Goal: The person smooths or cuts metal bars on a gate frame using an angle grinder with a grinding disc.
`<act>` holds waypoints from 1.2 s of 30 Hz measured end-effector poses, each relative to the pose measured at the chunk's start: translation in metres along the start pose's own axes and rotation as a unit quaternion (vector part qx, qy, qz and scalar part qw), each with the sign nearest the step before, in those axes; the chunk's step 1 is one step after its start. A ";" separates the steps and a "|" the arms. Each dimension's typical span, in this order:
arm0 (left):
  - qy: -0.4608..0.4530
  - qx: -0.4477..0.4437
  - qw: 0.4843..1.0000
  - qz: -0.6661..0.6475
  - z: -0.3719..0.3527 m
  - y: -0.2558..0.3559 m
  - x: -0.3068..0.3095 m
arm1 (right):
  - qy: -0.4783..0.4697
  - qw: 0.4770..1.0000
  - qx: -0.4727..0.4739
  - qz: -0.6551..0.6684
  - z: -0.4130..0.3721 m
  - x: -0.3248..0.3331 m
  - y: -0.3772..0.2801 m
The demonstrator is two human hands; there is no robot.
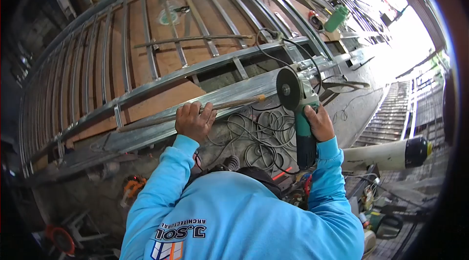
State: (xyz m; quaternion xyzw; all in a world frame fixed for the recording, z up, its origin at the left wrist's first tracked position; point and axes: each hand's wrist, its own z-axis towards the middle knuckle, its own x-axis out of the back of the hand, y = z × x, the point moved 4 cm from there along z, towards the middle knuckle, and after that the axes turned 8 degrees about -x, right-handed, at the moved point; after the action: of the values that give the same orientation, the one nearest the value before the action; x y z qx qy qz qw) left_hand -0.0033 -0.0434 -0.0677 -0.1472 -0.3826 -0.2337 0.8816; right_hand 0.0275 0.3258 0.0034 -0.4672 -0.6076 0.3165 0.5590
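My right hand [319,122] is wrapped around the green and black body of an angle grinder [304,130]. The grinder's dark cutting disc [289,89] faces left, above the metal beams. My left hand [195,120] has its fingers curled over a long brown metal rod [234,104], which ends in an orange-yellow tip. That rod lies along the flat galvanized steel beams [264,85] in front of me. The disc is a short way right of the rod's tip, apart from it.
A large barred metal frame [125,50] extends left and ahead over brown boards. Another rod [210,37] lies across its bars. Coiled cables [266,138] cover the floor below the beams. A green bottle [337,18] stands far right; a white cylinder [381,155] lies at right.
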 end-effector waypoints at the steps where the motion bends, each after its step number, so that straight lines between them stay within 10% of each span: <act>1: 0.001 0.001 1.000 0.004 0.000 0.001 -0.002 | 0.024 1.000 0.004 0.006 -0.004 0.006 0.003; 12: -0.106 0.028 0.989 -0.098 0.024 -0.002 0.002 | 0.190 0.981 -0.037 -0.003 -0.048 0.006 0.037; 36: -0.035 -0.024 0.993 -0.109 0.011 -0.008 -0.002 | -0.220 0.968 0.027 -0.122 0.035 -0.063 -0.035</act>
State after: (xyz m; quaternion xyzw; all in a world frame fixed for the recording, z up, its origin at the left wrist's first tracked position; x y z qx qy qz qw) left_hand -0.0152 -0.0450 -0.0612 -0.1342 -0.4217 -0.3320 0.8331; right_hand -0.0178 0.2594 0.0047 -0.2935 -0.7591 0.3569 0.4585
